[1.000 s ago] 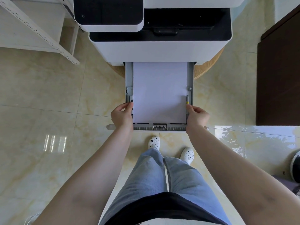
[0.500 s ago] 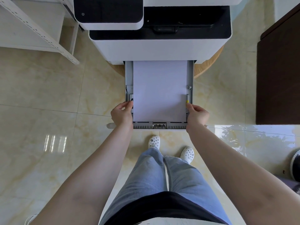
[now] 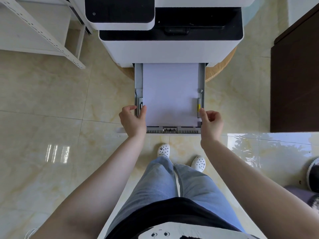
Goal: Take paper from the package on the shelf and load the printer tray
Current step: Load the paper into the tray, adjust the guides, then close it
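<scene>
Both forearms reached down and forward, the left hand [image 3: 133, 119] and right hand [image 3: 211, 121] loosely curled at the near corners of the pulled-out printer tray [image 3: 138, 80], fingertips at its side guides and clasping nothing. The paper [image 3: 170, 94] lay flat between those guides. Loading looked nearly complete; next, judging by this, the tray would need a straight, level push into the printer [image 3: 170, 50].

Paper [image 3: 170, 94] in open printer tray [image 3: 138, 80], hands [image 3: 133, 119] at its sides

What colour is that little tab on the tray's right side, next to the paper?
Yellow. The tab sits on the right paper guide, just above the right hand; the head view shows it.
</scene>
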A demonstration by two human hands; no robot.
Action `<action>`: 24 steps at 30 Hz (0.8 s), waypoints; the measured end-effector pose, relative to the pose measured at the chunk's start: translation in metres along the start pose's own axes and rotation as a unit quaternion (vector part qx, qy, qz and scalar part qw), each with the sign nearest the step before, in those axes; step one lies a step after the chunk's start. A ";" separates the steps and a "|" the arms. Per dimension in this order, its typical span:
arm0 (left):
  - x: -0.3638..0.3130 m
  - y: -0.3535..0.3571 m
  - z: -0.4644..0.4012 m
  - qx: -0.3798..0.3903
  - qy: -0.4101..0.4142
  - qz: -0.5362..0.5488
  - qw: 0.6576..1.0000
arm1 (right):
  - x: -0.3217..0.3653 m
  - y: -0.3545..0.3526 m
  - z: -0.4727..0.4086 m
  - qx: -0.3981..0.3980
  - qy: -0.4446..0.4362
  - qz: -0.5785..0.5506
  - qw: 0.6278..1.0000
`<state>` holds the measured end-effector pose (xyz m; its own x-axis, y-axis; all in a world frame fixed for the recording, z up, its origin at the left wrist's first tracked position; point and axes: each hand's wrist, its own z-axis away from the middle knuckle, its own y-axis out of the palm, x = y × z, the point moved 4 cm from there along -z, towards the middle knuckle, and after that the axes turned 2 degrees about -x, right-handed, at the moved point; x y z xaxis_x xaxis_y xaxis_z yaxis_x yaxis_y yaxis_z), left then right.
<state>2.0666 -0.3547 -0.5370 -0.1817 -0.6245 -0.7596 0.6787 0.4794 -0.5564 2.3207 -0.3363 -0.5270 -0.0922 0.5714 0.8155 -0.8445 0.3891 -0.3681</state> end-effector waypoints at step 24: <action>0.082 0.028 0.049 0.234 -0.216 0.323 0.891 | -0.075 0.016 0.029 0.245 0.267 -0.277 0.890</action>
<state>2.1057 -0.4233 -0.5984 0.5770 -0.5391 -0.6136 0.7830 0.5787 0.2279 2.2991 -0.3941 -0.5807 0.5638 0.7026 0.4342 -0.8227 0.4313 0.3703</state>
